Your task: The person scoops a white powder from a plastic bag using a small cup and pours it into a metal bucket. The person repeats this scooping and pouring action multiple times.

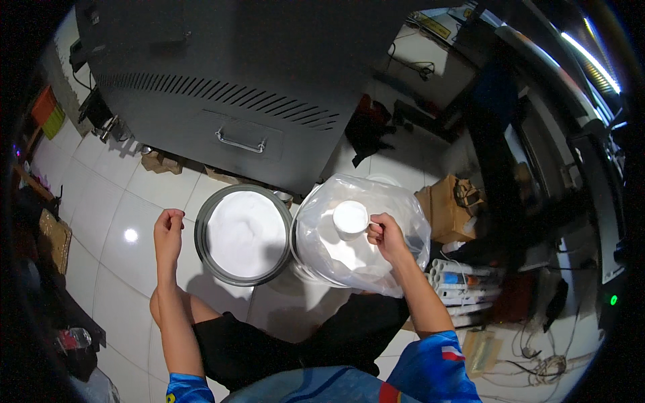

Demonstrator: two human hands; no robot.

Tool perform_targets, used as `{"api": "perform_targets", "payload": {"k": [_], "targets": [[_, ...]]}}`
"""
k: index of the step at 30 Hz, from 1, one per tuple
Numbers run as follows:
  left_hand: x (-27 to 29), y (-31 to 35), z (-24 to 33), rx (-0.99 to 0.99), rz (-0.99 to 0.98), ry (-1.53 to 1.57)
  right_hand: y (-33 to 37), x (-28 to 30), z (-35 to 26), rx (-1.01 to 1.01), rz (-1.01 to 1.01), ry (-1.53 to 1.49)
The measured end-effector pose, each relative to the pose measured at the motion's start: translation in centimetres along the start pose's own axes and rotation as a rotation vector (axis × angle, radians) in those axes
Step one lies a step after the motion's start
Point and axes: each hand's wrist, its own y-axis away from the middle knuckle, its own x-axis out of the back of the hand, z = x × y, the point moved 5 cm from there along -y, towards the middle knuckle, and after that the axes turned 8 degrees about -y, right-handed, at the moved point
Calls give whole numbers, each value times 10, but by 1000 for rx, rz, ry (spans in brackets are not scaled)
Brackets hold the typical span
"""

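Note:
My right hand (385,236) is closed round the handle of a white cup (351,234), which looks filled with white powder. The cup is above a container lined with a clear plastic bag (405,201), and more white powder shows inside the bag. Close to its left stands a round grey tub (202,236) holding a broad, nearly smooth layer of white powder (246,228). Left of this tub, my left hand (168,233) is raised with its fingers curled together, and nothing shows in them.
A large dark grey cabinet (269,80) with slots and a metal handle (240,142) stands ahead. On the right are a cardboard box (446,213), stacked white tubes (463,285) and loose cables (549,368). White floor tiles (111,221) lie to the left.

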Motion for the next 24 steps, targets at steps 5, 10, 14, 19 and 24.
{"api": "perform_targets", "payload": {"k": [5,10,14,19,24], "targets": [[-2,3,7,-37,4,11,14,-11,-12,34,85,55],[-5,5,11,-65,5,34,24,-25,-28,46,114,76],[-5,2,8,-69,13,49,32,-36,-40,42,118,61],[-6,0,5,-115,32,82,32,-47,-51,60,84,77],[-3,3,7,-111,58,84,28,-50,-50,64,105,69]]}}
